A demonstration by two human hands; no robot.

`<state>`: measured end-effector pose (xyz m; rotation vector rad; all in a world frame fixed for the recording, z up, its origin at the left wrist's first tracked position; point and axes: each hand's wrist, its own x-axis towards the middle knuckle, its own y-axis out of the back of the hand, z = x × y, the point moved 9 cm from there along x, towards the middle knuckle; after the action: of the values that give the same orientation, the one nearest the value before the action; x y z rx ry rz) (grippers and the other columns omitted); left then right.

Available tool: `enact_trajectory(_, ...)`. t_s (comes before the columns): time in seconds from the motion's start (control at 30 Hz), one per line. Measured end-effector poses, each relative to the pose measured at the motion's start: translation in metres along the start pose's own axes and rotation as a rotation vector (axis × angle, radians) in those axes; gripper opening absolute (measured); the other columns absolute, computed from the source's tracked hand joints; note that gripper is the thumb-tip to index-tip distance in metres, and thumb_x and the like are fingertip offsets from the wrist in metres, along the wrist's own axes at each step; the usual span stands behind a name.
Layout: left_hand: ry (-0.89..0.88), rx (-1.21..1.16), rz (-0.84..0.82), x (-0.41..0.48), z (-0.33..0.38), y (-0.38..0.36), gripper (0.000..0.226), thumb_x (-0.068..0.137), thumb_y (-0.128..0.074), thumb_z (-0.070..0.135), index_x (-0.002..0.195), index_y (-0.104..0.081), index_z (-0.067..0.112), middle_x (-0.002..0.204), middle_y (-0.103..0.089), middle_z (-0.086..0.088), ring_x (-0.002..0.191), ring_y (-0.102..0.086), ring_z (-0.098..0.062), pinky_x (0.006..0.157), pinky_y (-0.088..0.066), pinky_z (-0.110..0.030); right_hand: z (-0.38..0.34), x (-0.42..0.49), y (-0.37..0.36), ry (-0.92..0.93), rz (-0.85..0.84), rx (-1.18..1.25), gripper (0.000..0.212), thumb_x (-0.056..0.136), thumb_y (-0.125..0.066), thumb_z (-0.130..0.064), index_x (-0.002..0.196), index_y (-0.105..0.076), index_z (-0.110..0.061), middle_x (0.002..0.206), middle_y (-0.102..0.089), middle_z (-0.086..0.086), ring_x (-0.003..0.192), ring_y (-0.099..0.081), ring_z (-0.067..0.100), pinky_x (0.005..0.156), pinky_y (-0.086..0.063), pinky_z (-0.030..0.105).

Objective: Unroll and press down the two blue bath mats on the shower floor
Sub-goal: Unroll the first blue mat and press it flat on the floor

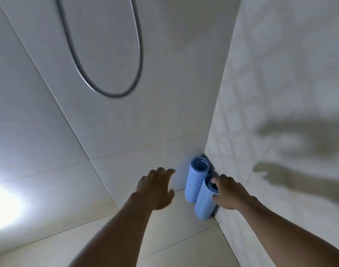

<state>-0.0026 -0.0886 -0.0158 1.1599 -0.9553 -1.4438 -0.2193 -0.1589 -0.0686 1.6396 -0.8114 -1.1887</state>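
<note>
Tiled floor (174, 234); rolled mats (194, 182) (204, 203), seemingly upright, cornered.

Both rolled mats in front of me are pale blue. The farther roll (196, 182) and the nearer roll (204, 204) carry regular rows of small darker dots over their outsides, while their inner faces look a plainer, lighter blue. The wall ahead (164, 93) is off-white tile crossed by thin grey grout lines. The wall on my right (280, 54) is creamier, with a faint pattern of squares and dark brownish shadows (291, 176) across it. The hose (139, 54) is dull silver-grey. The floor (174, 237) is beige.
</note>
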Motion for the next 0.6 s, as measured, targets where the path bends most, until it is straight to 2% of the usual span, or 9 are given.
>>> enact_trajectory(0.1, -0.048, 0.006, -0.018, 0.038, -0.002, -0.105, 0.068, 0.1, -0.05, 0.044, 0.158, -0.018, 0.033, 0.163, -0.027, 0.003, 0.145, -0.034, -0.022, 0.116, -0.034, -0.043, 0.022, 0.049, -0.081, -0.008, 0.071, -0.048, 0.054, 0.09, -0.06, -0.038, 0.138, -0.043, -0.02, 0.146, -0.045, 0.002, 0.131, -0.047, 0.026, 0.1, -0.044, 0.039)
enact_trajectory(0.27, -0.151, 0.01, 0.076, 0.109, -0.006, -0.247, 0.071, 0.098, -0.054, 0.041, 0.158, -0.016, 0.034, 0.163, -0.024, 0.005, 0.143, -0.035, -0.023, 0.114, -0.037, -0.044, 0.064, 0.13, -0.178, -0.075, 0.268, -0.119, 0.067, 0.088, -0.062, -0.034, 0.145, -0.033, -0.014, 0.149, -0.043, 0.007, 0.134, -0.046, 0.029, 0.096, -0.046, 0.038)
enact_trajectory(0.3, -0.161, 0.004, 0.096, 0.12, -0.007, -0.268, 0.072, 0.098, -0.055, 0.04, 0.158, -0.016, 0.034, 0.163, -0.024, 0.006, 0.142, -0.036, -0.023, 0.113, -0.038, -0.044, 0.069, 0.138, -0.183, -0.083, 0.358, -0.131, 0.064, 0.086, -0.064, -0.029, 0.141, -0.036, -0.011, 0.145, -0.046, 0.009, 0.129, -0.049, 0.03, 0.093, -0.047, 0.038)
enact_trajectory(0.37, -0.178, -0.014, 0.118, 0.132, -0.006, -0.304, 0.074, 0.098, -0.057, 0.038, 0.158, -0.015, 0.034, 0.163, -0.024, 0.006, 0.142, -0.037, -0.024, 0.113, -0.039, -0.045, 0.073, 0.148, -0.186, -0.047, 0.538, -0.137, 0.043, 0.08, -0.065, -0.019, 0.118, -0.05, -0.007, 0.123, -0.06, 0.012, 0.112, -0.058, 0.033, 0.082, -0.048, 0.038)
enact_trajectory(0.43, -0.194, -0.04, 0.134, 0.13, -0.006, -0.332, 0.077, 0.097, -0.059, 0.036, 0.159, -0.013, 0.033, 0.164, -0.022, 0.006, 0.142, -0.036, -0.025, 0.112, -0.04, -0.045, 0.074, 0.148, -0.191, -0.011, 0.636, -0.132, 0.031, 0.079, -0.065, -0.014, 0.105, -0.053, -0.006, 0.102, -0.066, 0.011, 0.097, -0.063, 0.034, 0.069, -0.043, 0.034)
enact_trajectory(0.47, -0.2, -0.048, 0.126, 0.125, -0.006, -0.341, 0.078, 0.097, -0.059, 0.036, 0.159, -0.011, 0.034, 0.165, -0.02, 0.006, 0.142, -0.035, -0.025, 0.113, -0.039, -0.045, 0.073, 0.144, -0.193, -0.004, 0.647, -0.132, 0.028, 0.08, -0.064, -0.015, 0.104, -0.052, -0.007, 0.097, -0.067, 0.008, 0.093, -0.064, 0.033, 0.067, -0.043, 0.033)
enact_trajectory(0.53, -0.203, -0.042, 0.091, 0.111, -0.007, -0.349, 0.082, 0.096, -0.061, 0.038, 0.159, -0.008, 0.035, 0.165, -0.016, 0.006, 0.144, -0.033, -0.026, 0.113, -0.039, -0.046, 0.068, 0.132, -0.199, 0.018, 0.63, -0.153, 0.03, 0.085, -0.065, -0.019, 0.11, -0.049, -0.011, 0.1, -0.067, 0.002, 0.095, -0.065, 0.03, 0.068, -0.044, 0.033)
enact_trajectory(0.6, -0.193, -0.02, 0.097, 0.098, -0.015, -0.341, 0.086, 0.094, -0.064, 0.039, 0.159, -0.007, 0.035, 0.165, -0.015, 0.005, 0.144, -0.033, -0.027, 0.112, -0.039, -0.047, 0.057, 0.121, -0.207, 0.052, 0.514, -0.165, 0.032, 0.09, -0.06, -0.018, 0.118, -0.044, -0.017, 0.101, -0.061, -0.002, 0.089, -0.06, 0.027, 0.064, -0.038, 0.032)
